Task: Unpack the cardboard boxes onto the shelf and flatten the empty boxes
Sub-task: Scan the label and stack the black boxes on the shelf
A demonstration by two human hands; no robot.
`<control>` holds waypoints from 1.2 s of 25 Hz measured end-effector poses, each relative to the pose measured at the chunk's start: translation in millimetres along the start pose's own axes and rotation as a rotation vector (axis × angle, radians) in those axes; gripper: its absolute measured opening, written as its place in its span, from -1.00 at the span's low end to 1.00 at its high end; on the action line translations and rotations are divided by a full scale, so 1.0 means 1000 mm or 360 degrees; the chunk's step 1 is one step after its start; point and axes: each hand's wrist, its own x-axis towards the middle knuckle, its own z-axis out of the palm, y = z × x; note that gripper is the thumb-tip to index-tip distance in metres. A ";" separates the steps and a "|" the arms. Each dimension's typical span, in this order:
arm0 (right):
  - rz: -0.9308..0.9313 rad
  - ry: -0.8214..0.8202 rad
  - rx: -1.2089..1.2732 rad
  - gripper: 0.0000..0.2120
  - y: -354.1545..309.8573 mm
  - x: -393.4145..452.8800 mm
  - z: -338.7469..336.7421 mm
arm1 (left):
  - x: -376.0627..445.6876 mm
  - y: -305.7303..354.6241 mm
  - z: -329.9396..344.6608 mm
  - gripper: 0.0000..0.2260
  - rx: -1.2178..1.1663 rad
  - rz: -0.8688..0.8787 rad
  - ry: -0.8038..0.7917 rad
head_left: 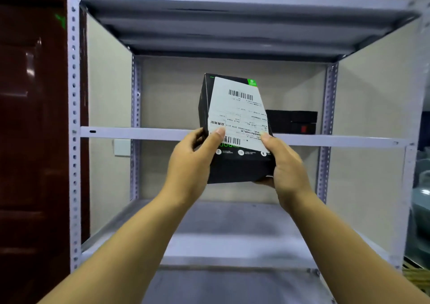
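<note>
Two hands (193, 164) (285, 166) grip one box (235, 127) — rectangular, black.

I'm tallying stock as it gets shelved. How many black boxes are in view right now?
2. One black box with a shipping label is held up in both hands, in front of the middle shelf. A flatter black box lies on that shelf at right. Others may be hidden behind the held one.

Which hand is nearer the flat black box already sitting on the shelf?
Right. The right hand grips the labelled box just below-left of the flat black box; the left hand is farther left.
</note>
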 end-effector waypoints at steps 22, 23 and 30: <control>0.0284 0.0082 -0.1059 -0.23 -0.010 0.179 -0.010 | 0.212 -0.036 0.033 -0.45 0.0295 -0.0461 -0.0299; 0.0301 0.0062 -0.1033 -0.27 -0.009 0.182 -0.009 | 0.215 -0.037 0.032 -0.39 0.0292 -0.0496 -0.0309; 0.0200 -0.0177 -0.0983 -0.66 0.003 0.199 -0.018 | 0.224 -0.048 0.010 -0.53 0.0148 -0.0392 -0.0575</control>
